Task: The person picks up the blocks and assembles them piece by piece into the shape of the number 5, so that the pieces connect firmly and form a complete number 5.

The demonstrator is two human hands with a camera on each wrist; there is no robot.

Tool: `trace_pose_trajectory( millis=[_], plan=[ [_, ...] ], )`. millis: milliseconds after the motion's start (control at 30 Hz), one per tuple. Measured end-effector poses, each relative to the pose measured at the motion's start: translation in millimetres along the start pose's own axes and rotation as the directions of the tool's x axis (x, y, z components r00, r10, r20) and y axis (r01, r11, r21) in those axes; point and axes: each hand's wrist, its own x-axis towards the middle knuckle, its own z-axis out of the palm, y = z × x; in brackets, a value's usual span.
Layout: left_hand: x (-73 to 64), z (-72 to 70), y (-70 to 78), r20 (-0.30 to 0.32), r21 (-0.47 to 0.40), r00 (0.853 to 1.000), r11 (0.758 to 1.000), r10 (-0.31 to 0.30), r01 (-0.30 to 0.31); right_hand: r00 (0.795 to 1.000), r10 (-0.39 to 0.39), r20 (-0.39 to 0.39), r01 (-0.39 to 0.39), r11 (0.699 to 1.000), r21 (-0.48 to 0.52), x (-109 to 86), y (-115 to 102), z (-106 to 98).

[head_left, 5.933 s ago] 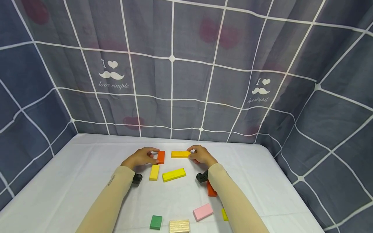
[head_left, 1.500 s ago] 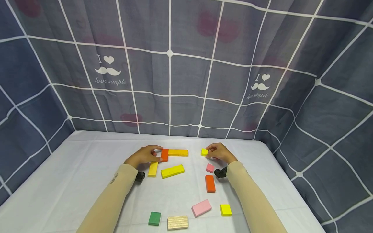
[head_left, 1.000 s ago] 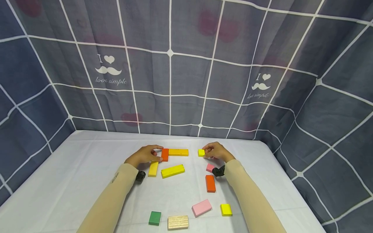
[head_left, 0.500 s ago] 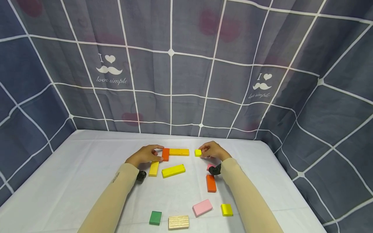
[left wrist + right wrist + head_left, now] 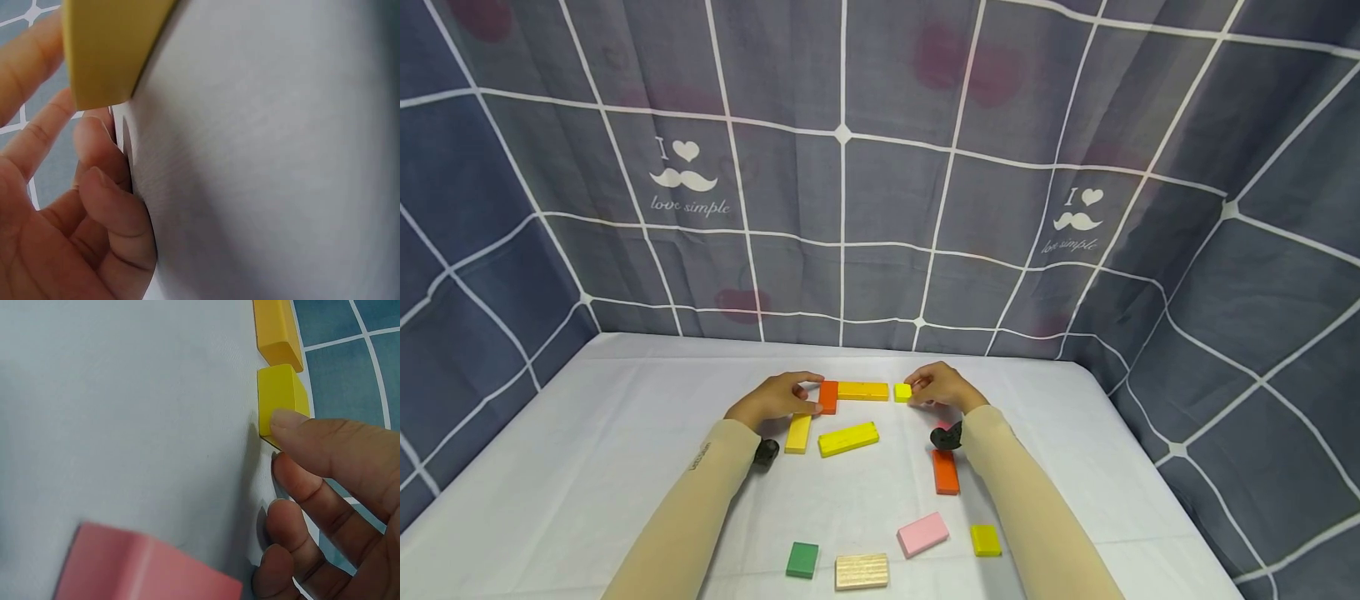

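Note:
My left hand [image 5: 772, 396] holds an orange-red block [image 5: 828, 397] between thumb and index finger. That block meets the left end of a long amber block [image 5: 863, 391]. With thumb and fingers, my right hand [image 5: 943, 387] pinches a small bright yellow block [image 5: 902, 392] on the table. A narrow gap separates it from the amber block in the head view; in the right wrist view the small yellow block [image 5: 278, 394] sits close to the amber end [image 5: 280, 337]. Just below the left hand lies a pale yellow block [image 5: 798, 433], large in the left wrist view.
A long yellow block [image 5: 848, 439] lies mid-table. Right of it are another orange-red block [image 5: 945, 472] and a small pink block [image 5: 144, 569], mostly behind the wrist camera. Nearer lie pink [image 5: 922, 534], yellow [image 5: 985, 540], green [image 5: 802, 560] and wooden [image 5: 861, 572] blocks. A grey curtain [image 5: 880, 192] stands behind.
The orange-red block, apart from the amber block at first, now touches it. My right hand left the amber block, took the small yellow block and slid it leftward. The left hand stays put lately.

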Motion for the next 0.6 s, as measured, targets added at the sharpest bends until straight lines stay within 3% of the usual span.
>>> trace_pose_trajectory(
  millis=[600],
  plan=[
    [-2.4,-0.4,2.4,-0.002,-0.025,1.0,1.0,-0.013,0.013,1.0,-0.025,-0.013,0.024,1.0,-0.019,4.7,-2.4,7.1]
  ],
)
